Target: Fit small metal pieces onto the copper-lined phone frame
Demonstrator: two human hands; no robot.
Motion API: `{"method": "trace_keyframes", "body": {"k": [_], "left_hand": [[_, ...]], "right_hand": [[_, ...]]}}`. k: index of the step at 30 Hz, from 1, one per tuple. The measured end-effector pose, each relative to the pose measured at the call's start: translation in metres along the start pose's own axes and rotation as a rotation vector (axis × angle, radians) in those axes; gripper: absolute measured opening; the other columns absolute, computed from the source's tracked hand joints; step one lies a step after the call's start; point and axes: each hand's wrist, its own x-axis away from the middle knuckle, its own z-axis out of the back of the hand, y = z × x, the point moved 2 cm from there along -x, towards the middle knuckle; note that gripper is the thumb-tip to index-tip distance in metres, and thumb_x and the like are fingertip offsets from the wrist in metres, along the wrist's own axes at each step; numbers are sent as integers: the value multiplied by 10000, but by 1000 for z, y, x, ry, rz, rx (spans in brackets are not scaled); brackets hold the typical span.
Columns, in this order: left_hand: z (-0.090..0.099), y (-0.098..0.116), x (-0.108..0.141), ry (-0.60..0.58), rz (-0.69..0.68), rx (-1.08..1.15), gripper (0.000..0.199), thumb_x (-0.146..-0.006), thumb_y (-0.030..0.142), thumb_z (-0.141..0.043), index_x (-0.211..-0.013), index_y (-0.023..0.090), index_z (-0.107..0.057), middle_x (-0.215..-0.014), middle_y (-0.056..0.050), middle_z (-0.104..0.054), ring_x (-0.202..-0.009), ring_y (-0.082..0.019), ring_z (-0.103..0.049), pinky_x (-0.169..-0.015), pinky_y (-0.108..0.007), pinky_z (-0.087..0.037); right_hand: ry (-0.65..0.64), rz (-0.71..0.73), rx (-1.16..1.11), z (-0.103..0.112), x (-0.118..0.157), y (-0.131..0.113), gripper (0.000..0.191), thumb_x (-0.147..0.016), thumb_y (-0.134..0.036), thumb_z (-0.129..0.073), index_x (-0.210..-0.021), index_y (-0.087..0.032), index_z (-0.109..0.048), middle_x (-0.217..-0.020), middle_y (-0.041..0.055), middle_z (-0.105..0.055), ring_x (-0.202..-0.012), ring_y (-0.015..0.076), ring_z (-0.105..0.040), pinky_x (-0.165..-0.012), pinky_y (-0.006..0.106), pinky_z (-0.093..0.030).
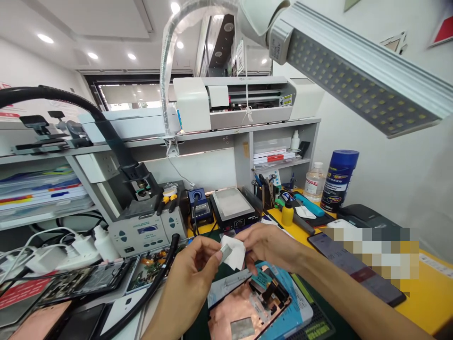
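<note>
My left hand point(198, 267) pinches a small flat silvery metal piece point(225, 253) between thumb and fingertips. Right behind it is a folded white wipe point(236, 255), gripped at its right side by my right hand point(269, 245). Below both hands lies an opened device with a copper-coloured inner face point(230, 307), dark parts and a teal strip point(261, 279) near its upper right. It rests on a light blue sheet point(300, 304), partly covered. The lower fingers of my right hand hang close above the teal strip; whether they touch it I cannot tell.
A phone point(354, 267) lies on the yellow desk to the right. A hot plate point(235, 208) and a grey rework station point(145, 233) stand behind. A black hose point(155, 283) curves along the left, past dismantled phones point(95, 283). An LED lamp point(357, 75) hangs overhead.
</note>
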Motion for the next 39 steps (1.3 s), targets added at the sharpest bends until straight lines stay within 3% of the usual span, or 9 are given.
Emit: {"method": "trace_keyframes", "body": {"k": [4,9,14,19,23,27,30,39], "left_hand": [[0,-2,2,11,-26,14,201,-881,392,-613,-940,201,-587,-786,-7,-637,-742,-164,-569,-665,-270,-423],[-1,-1,4,15,-56,-26,167,-895,357,-565,-961,204,-577,-784,-17,-648,-745,-176,-570,-677,-287,-427],[-2,2,6,31,-50,-127,170,-896,355,-528,-978,213,-572,-798,-14,-657,-737,-186,-573,-678,-305,-421],[-2,0,8,21,-39,-144,238,-908,367,-511,-1088,216,-550,-920,-39,-703,-833,-206,-634,-726,-310,-434],[-1,-4,9,78,-27,-173,271,-898,386,-539,-1121,234,-555,-918,-33,-722,-801,-211,-640,-655,-294,-418],[1,-4,9,95,-22,-210,249,-904,395,-522,-1088,231,-560,-837,-9,-711,-672,-187,-593,-611,-292,-398],[3,-4,9,90,-45,-221,199,-909,372,-507,-1042,230,-550,-817,-5,-698,-746,-198,-613,-657,-297,-405],[5,-6,10,74,-14,-125,227,-908,415,-531,-1040,231,-545,-805,-2,-658,-702,-172,-558,-590,-272,-390]], "right_hand": [[-17,-17,180,2,0,-3,155,-746,-242,-688,-805,-109,-743,-682,34,-636,-595,109,-551,-549,216,-456],[85,-3,398,-3,-1,-3,261,-768,-393,-750,-774,-133,-730,-594,-11,-587,-524,99,-504,-486,210,-367],[274,159,553,-10,-5,5,230,-753,-367,-774,-728,-149,-705,-716,-14,-563,-634,106,-475,-543,219,-344],[321,192,601,-16,-7,10,159,-840,-312,-680,-780,-165,-675,-743,-20,-561,-665,110,-478,-588,228,-354],[382,222,767,-23,-4,4,145,-852,-289,-668,-759,-179,-651,-782,-12,-560,-708,127,-504,-620,245,-364],[385,299,924,-31,-1,-1,231,-879,-211,-620,-666,-178,-537,-698,-29,-487,-651,117,-449,-579,253,-302],[366,322,977,-33,-2,-1,267,-889,-175,-593,-652,-179,-471,-657,-41,-450,-618,111,-409,-562,256,-265],[363,317,927,-29,0,3,323,-918,-195,-543,-639,-184,-380,-618,-58,-336,-586,101,-302,-534,259,-218]]}}
